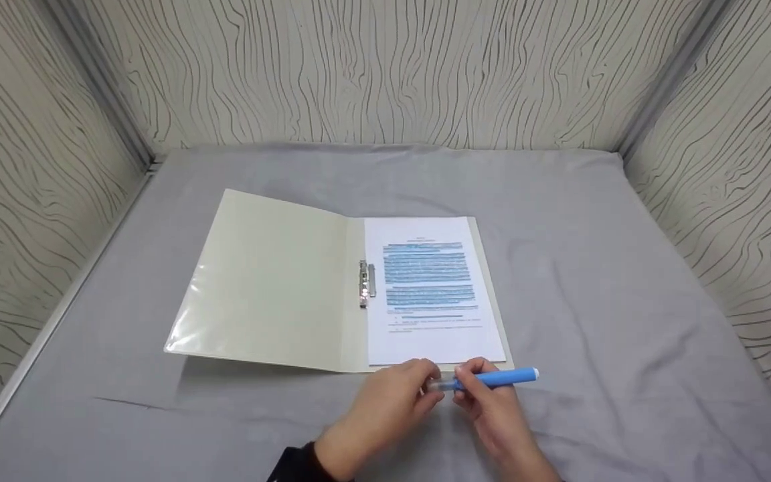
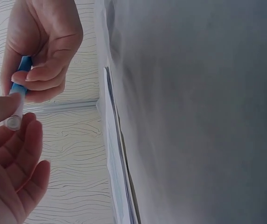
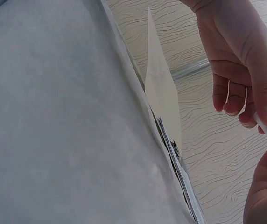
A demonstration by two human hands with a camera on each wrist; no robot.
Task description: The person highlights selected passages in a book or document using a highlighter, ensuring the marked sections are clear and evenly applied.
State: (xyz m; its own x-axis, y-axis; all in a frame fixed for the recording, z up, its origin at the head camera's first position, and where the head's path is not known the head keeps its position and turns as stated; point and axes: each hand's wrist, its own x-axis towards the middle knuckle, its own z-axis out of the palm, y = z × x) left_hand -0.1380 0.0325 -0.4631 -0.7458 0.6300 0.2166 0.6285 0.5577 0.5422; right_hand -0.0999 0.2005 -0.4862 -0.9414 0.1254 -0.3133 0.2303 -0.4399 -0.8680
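Just off the folder's near edge, both hands hold a blue highlighter (image 1: 509,377) that lies almost level. My right hand (image 1: 496,418) grips its blue barrel, with the barrel's end sticking out to the right. At the other end my left hand (image 1: 389,395) pinches the clear cap (image 1: 436,385) between thumb and fingers. The cap's round end (image 2: 13,122) faces the camera in the left wrist view. Whether the cap is seated on the barrel is hard to tell. Behind the hands, a printed sheet (image 1: 432,345) bears many lines marked in blue, with a few lower lines unmarked.
An open ring binder (image 1: 278,281) lies on the grey cloth (image 1: 600,268), its left cover partly raised. A metal clip (image 1: 363,284) sits along its spine beside the paper stack. Wood-patterned panels (image 1: 372,73) enclose the table at the back and sides.
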